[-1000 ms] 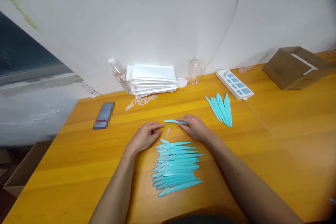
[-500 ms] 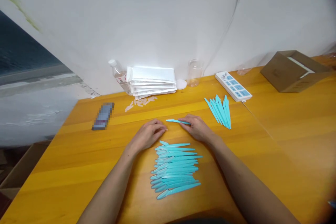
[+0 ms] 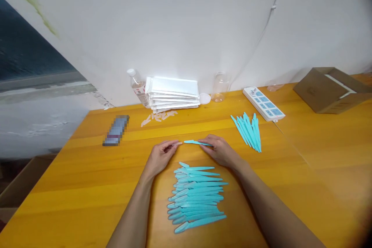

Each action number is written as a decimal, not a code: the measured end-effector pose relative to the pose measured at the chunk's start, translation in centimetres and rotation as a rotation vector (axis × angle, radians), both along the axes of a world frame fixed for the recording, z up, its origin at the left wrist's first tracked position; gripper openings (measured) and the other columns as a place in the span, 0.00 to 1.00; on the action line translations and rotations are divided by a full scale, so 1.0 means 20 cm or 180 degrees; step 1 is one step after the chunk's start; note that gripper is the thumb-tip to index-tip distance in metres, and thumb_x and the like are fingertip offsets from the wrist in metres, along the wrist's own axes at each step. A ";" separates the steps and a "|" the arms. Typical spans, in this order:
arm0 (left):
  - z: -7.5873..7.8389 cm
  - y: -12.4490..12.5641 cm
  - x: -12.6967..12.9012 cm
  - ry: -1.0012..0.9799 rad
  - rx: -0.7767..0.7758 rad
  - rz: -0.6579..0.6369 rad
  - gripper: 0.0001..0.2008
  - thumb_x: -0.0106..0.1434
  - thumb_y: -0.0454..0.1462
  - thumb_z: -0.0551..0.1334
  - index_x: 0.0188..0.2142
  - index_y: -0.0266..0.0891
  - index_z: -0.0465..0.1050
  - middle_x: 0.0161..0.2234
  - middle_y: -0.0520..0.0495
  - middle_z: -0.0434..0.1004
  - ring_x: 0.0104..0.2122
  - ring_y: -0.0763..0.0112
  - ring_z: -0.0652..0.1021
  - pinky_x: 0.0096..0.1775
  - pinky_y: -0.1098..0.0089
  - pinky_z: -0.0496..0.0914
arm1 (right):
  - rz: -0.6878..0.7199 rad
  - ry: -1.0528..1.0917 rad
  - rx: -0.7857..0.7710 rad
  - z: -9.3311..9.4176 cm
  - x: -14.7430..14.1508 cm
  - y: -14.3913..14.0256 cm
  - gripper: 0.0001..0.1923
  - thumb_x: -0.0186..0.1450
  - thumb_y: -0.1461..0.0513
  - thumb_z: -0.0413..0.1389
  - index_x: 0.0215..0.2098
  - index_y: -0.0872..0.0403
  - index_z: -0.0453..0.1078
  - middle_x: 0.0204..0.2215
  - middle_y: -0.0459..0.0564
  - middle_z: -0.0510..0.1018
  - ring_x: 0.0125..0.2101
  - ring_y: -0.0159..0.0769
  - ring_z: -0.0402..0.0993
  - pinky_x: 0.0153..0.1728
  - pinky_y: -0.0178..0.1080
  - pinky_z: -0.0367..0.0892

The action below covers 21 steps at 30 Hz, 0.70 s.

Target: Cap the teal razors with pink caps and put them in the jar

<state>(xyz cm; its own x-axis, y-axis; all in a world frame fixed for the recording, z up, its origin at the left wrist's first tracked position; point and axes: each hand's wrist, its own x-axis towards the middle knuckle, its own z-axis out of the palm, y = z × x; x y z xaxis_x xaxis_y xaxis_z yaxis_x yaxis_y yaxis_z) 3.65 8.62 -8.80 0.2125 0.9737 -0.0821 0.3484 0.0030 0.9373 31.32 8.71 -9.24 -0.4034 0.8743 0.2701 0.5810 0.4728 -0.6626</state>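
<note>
Turquoise stick (image 3: 191,142), pinched in my right grip (image 3: 220,149) — probably light, stiff, best held near one end; my left grip (image 3: 158,157) pinches a pale, likely slippery sliver (image 3: 179,143).

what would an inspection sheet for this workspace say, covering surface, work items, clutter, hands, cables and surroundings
surface: wooden table, yellow-brown
work items: larger group of turquoise sticks between the forearms; smaller bunch farther back, right; loose pale pieces
clutter: phone, bottle, white packets, round lid, clear jar, power strip, cardboard box
hands: left hand pinches a small pale piece; right hand holds a turquoise stick, tip pointing left; stick and piece apart
cables: thin cable down the wall
surroundings: white wall with a yellow-green stain
</note>
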 end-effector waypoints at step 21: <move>0.19 -0.12 0.06 0.0185 -0.0525 -0.0559 0.20 0.64 0.52 0.61 0.33 0.37 0.79 0.30 0.49 0.79 0.29 0.70 0.73 0.33 0.72 0.65 | 0.0387 -0.0014 -0.0158 0.14 -0.02 -0.05 0.14 0.71 0.55 0.53 0.43 0.51 0.80 0.36 0.52 0.82 0.36 0.36 0.76 0.39 0.36 0.68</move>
